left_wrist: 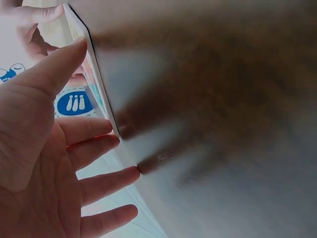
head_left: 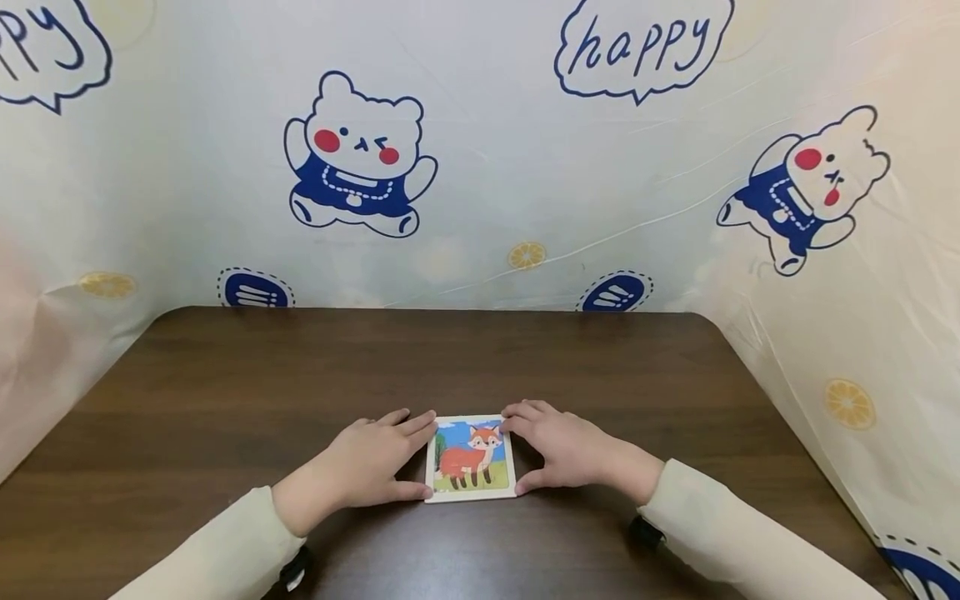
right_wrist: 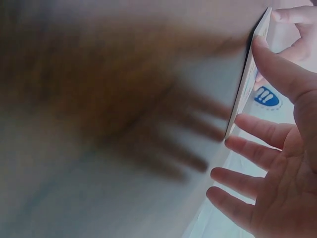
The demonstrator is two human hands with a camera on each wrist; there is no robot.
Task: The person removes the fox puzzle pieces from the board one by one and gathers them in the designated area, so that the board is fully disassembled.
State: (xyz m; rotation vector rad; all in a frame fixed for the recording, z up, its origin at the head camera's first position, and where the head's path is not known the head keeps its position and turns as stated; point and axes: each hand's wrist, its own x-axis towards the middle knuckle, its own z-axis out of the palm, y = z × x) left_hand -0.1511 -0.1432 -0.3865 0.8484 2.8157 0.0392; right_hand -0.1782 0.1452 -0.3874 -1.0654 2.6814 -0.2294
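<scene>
A square picture board (head_left: pixel 471 460) with a white rim lies flat on the brown table (head_left: pixel 420 358), showing an orange fox on grass. My left hand (head_left: pixel 378 461) rests beside its left edge, thumb at the near corner and forefinger at the far one. On the opposite edge, my right hand (head_left: pixel 561 446) touches the same two corners in mirror fashion. Both wrist views show the board's thin side edge-on, with the left hand (left_wrist: pixel 54 134) and the right hand (right_wrist: pixel 277 148) spreading fairly straight fingers against the board and tabletop.
Behind the table hangs a pale curtain (head_left: pixel 480 150) printed with bears, orange slices and the word "happy". It also runs along the left and right sides. Dark wrist straps (head_left: pixel 647 532) show at the sleeves. The glossy tabletop mirrors the hands.
</scene>
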